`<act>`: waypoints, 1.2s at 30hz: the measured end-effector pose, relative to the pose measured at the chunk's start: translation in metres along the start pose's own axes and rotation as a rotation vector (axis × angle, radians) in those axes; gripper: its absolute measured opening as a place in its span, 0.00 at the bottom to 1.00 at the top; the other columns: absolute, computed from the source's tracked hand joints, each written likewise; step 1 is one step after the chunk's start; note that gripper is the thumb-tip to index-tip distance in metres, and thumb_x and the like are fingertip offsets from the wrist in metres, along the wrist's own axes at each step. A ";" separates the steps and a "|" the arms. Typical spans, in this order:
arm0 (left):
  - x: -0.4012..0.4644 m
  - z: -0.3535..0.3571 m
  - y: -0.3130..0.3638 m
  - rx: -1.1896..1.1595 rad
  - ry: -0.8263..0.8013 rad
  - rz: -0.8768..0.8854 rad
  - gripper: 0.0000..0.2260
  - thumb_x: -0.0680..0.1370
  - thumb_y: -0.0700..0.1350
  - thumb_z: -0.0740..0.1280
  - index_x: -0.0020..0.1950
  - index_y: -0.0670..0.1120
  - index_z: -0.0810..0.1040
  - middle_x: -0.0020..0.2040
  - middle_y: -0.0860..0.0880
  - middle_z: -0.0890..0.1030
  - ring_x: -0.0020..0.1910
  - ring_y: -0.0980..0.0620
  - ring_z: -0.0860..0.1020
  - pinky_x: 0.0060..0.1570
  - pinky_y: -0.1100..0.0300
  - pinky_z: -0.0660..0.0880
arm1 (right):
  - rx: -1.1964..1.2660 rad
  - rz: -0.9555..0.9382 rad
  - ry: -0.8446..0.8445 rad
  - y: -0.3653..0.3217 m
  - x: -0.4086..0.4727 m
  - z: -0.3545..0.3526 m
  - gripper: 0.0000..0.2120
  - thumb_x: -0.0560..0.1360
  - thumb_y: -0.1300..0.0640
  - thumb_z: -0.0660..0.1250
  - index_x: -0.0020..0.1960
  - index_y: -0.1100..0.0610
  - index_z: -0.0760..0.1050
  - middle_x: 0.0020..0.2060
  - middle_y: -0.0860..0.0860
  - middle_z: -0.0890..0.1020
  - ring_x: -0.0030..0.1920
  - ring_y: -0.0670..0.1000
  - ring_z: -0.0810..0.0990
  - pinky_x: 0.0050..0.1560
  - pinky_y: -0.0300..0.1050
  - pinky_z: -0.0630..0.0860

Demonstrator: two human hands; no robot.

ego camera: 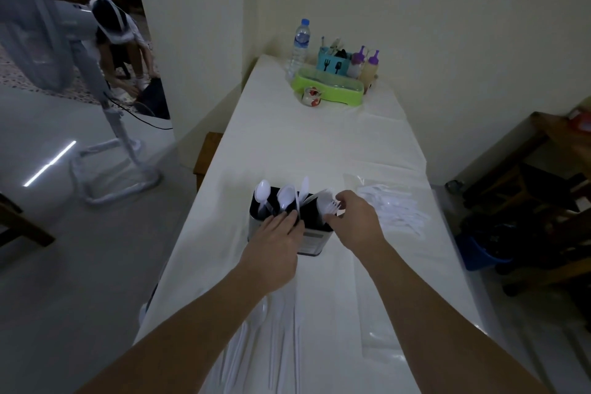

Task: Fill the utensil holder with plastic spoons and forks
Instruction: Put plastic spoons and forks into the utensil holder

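Both hands meet at the utensil holder, a dark, metal-sided box just below the middle of the frame on the white-covered counter. The left hand lies against the holder's near rim with fingers fairly straight, touching the stems of the spoons that stand bowl-up in the left compartment; whether it pinches one cannot be told. The right hand has its fingers curled round a small bunch of white forks, tines up, over the right compartment. Just right of that hand lies a clear bag of white cutlery. More loose white utensils lie on the counter at the bottom of the frame, between the forearms. At the far end, upper centre, stand a water bottle, a green tray and two purple-capped squeeze bottles.
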State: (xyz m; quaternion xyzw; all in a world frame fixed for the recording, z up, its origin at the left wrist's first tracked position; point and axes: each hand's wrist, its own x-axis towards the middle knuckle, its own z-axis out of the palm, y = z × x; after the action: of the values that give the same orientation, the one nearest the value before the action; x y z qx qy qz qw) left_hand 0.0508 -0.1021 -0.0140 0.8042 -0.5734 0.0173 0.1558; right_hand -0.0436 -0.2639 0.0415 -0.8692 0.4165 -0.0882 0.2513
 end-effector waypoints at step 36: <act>-0.155 0.012 0.034 -0.024 -0.198 -0.355 0.11 0.81 0.53 0.59 0.57 0.50 0.75 0.51 0.51 0.79 0.50 0.52 0.77 0.48 0.60 0.75 | -0.048 0.378 -0.188 0.039 -0.208 0.134 0.09 0.78 0.51 0.61 0.52 0.56 0.74 0.48 0.52 0.80 0.50 0.54 0.81 0.52 0.48 0.78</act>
State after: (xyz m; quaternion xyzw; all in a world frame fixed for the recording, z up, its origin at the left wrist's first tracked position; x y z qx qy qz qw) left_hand -0.0352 0.0268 -0.0499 0.8884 -0.4354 -0.0965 0.1087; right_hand -0.1539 -0.0763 -0.0812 -0.7858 0.5489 0.0518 0.2802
